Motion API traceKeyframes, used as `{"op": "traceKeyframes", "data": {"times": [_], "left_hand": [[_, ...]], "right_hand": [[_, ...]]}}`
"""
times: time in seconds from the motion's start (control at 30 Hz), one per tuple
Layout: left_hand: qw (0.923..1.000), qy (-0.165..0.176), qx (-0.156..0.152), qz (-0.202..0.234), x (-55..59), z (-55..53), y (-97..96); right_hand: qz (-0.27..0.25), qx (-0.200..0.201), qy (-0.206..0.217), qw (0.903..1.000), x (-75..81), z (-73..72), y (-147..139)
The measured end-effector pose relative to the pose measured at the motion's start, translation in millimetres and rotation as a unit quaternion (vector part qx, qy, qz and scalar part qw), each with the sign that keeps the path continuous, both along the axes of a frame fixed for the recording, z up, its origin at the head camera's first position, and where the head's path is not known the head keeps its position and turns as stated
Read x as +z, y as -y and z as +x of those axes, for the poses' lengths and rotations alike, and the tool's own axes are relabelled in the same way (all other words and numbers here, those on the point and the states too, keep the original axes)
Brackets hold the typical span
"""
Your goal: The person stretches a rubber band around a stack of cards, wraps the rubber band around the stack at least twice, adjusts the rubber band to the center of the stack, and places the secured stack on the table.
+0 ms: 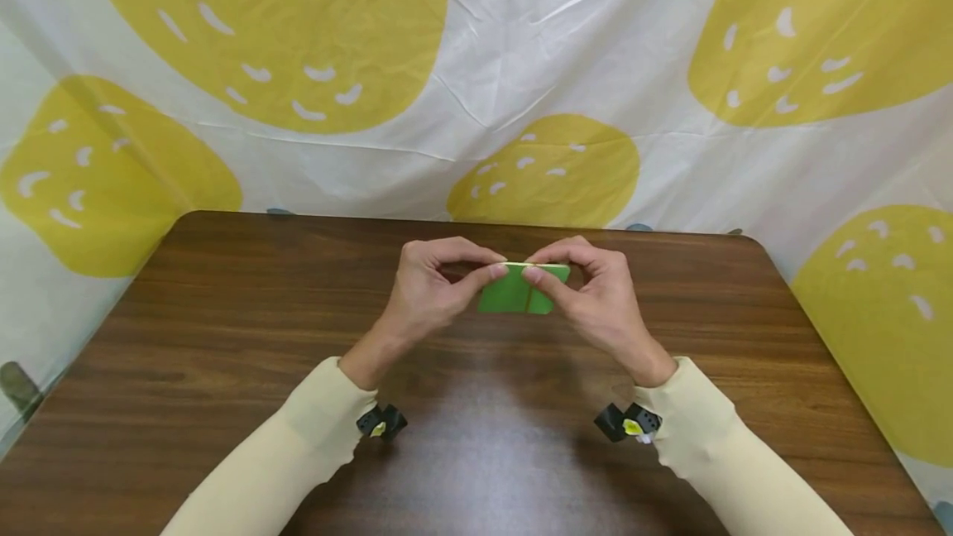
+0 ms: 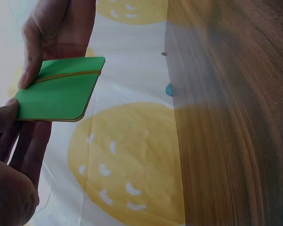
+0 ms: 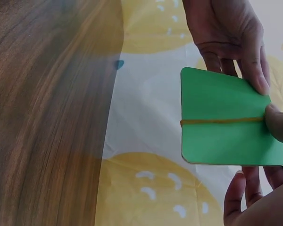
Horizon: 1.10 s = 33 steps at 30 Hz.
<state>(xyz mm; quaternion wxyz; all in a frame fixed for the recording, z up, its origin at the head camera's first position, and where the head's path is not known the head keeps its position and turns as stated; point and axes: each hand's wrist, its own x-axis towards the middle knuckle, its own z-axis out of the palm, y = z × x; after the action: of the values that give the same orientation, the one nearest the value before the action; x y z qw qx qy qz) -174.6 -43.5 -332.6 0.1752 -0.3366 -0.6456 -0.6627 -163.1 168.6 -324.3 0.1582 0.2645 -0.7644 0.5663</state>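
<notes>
Both hands hold a small green card-like piece (image 1: 506, 294) with rounded corners and a pale edge, raised above the table. Around it runs a tan rubber band (image 3: 221, 121), nearer the right hand in the head view. My left hand (image 1: 428, 284) pinches the top edge between thumb and index finger. Close beside it, my right hand (image 1: 606, 296) pinches the same edge, its thumb on the green face by the band. The left wrist view shows the green piece (image 2: 56, 101) tilted, with fingers behind it. Whether it is one card or several cannot be told.
A brown wood-grain table (image 1: 223, 337) with rounded back corners lies under the hands. Behind it and at both sides hangs a white cloth (image 1: 350, 172) with large yellow fruit shapes. Each cream sleeve has a small black device (image 1: 383, 420) at the wrist.
</notes>
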Motion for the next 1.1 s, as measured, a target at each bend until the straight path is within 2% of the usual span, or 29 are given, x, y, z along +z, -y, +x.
{"op": "traceKeyframes", "data": {"times": [0.3,0.57,0.87,1.1], "left_hand": [[0.9999,0.004,-0.004,-0.011,-1.9,1.2,0.8],[0.9999,0.008,0.009,-0.006,-2.0,-0.3,1.8],[0.999,0.037,0.024,0.011,1.8,-1.3,7.7],[0.9971,0.055,0.035,0.04,9.5,-4.9,13.7]], "right_hand": [[0.036,-0.001,0.0,0.9993,1.2,0.5,1.7],[0.018,0.004,0.018,0.9997,3.3,0.1,-1.7],[0.045,-0.016,0.066,0.9967,4.8,-1.2,-10.9],[0.113,0.008,0.128,0.9853,-1.4,-0.4,-16.2]]}}
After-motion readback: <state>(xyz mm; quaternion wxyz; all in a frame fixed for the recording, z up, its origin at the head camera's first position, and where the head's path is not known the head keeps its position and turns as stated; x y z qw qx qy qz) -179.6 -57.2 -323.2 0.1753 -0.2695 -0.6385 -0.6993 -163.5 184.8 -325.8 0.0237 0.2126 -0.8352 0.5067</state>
